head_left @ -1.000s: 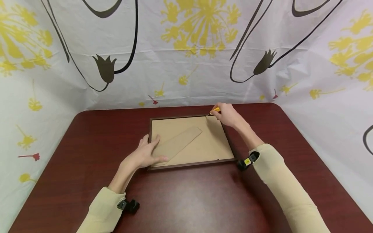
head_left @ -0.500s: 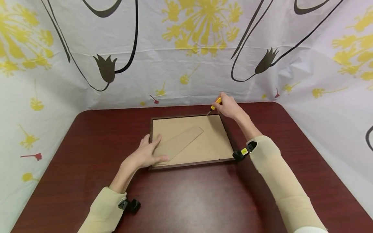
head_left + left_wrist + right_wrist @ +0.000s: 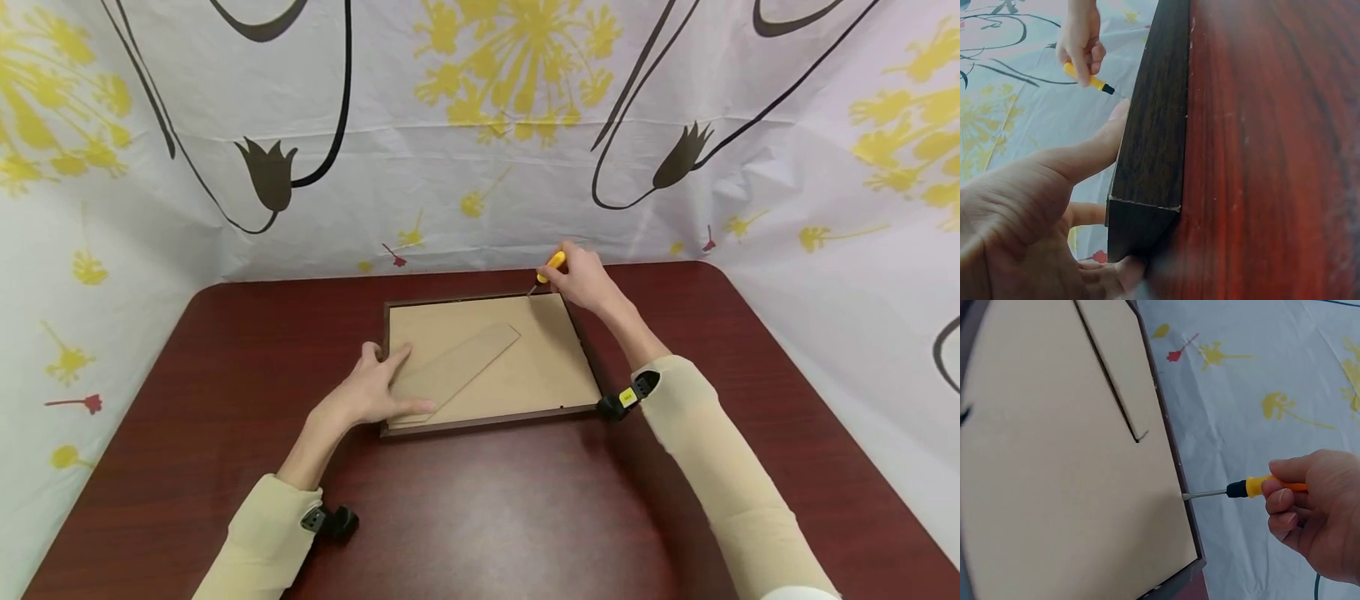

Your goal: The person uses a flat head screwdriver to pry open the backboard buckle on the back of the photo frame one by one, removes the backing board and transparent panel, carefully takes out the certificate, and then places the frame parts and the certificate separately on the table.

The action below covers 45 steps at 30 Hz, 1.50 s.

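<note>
A picture frame [image 3: 495, 422] with a dark wooden rim lies face down on the table. Its tan backing board [image 3: 543, 367] carries a long flat stand flap [image 3: 461, 362]. My left hand [image 3: 367, 387] holds the frame's left side, thumb and forefinger spread over the backing. In the left wrist view, other fingers [image 3: 1129, 272] curl against the outside of the near corner. My right hand [image 3: 588, 279] grips a yellow-handled screwdriver [image 3: 1257, 486] with a black collar. The flat metal tip [image 3: 1188, 496] touches the inner edge of the far rim, near the far right corner.
The dark red wooden table [image 3: 480, 517] extends around the frame. A white sheet [image 3: 420, 175] printed with flowers hangs behind the table and on both sides. A black wrist camera [image 3: 341, 523] sits at the left cuff, another camera [image 3: 613, 407] at the right.
The right hand first lifted the screwdriver handle to a steeper tilt, then lowered it slightly. Its tip stays near the same place on the far rim. The left hand has barely moved.
</note>
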Tool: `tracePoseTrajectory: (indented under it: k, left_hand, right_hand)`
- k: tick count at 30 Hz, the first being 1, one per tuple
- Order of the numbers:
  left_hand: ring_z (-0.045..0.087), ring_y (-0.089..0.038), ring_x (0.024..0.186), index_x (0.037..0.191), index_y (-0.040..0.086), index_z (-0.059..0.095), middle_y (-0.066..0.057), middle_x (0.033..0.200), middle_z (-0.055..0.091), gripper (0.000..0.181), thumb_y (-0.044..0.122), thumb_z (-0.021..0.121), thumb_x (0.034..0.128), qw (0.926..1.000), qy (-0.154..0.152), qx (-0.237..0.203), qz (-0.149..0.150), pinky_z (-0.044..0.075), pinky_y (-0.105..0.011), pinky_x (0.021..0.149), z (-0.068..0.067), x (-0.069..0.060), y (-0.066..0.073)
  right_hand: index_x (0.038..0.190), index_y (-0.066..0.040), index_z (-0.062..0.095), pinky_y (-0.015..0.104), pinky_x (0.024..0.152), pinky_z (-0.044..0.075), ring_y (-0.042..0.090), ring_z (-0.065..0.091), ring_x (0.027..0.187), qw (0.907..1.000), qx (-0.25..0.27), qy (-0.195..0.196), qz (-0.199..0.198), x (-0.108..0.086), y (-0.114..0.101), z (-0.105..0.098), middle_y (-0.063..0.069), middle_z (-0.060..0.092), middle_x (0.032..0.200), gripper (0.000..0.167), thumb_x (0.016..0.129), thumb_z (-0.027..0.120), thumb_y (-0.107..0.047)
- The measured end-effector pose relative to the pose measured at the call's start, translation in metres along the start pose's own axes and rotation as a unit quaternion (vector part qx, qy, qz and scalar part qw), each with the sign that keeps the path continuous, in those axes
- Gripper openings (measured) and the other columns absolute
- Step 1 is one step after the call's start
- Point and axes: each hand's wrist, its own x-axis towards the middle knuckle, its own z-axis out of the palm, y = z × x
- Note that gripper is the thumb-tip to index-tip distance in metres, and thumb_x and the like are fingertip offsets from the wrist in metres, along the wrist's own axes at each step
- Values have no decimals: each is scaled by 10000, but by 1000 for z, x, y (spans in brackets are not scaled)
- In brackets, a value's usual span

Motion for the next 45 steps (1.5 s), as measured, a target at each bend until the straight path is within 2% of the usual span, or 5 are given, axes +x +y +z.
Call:
tracePoseTrajectory:
  k: [10, 19, 29, 35, 45]
  left_hand:
    - [423, -460, 1312, 1630, 133, 185, -334, 1491, 126, 1150, 650, 772, 787, 9997, -151, -153, -121, 457, -527, 979, -1, 3, -5]
    - [344, -506, 1378, 1633, 134, 144, -373, 1554, 11, 1139, 652, 744, 814, 9996, -265, -99, -81, 429, -556, 1019, 2, -2, -5]
    - [436, -450, 1290, 1631, 134, 173, -322, 1502, 132, 1128, 642, 756, 809, 9997, -128, -200, 65, 468, -510, 965, 5, -1, -4]
    - [441, -460, 1279, 1630, 127, 171, -337, 1499, 129, 1137, 655, 750, 806, 9998, -112, -137, 55, 471, -517, 961, 3, -1, -3]
    - [455, -417, 1235, 1627, 143, 211, -290, 1440, 196, 1139, 677, 757, 781, 9998, 5, -161, 81, 478, -495, 941, 3, 2, -9]
  right_hand:
    - [1097, -19, 561, 295, 540, 445, 210, 634, 654, 9997, -118, 179, -95, -8, 0, 11, 133, 697, 824, 220, 1013, 638, -207]
    - [1063, 2, 590, 284, 545, 432, 228, 614, 624, 9990, -288, 310, -108, 11, 0, 10, 181, 700, 808, 236, 1019, 627, -227]
    - [1000, -6, 594, 295, 554, 411, 205, 541, 592, 9983, -253, 481, -189, 32, 1, 12, 88, 667, 719, 211, 1028, 616, -213]
    - [988, -18, 586, 309, 567, 409, 221, 531, 599, 9985, -313, 415, -168, 40, 0, 10, 104, 664, 727, 230, 1037, 603, -242]
    - [1020, -27, 579, 299, 559, 426, 225, 577, 621, 9988, -164, 428, -188, 35, 1, 16, 86, 662, 742, 231, 1030, 616, -254]
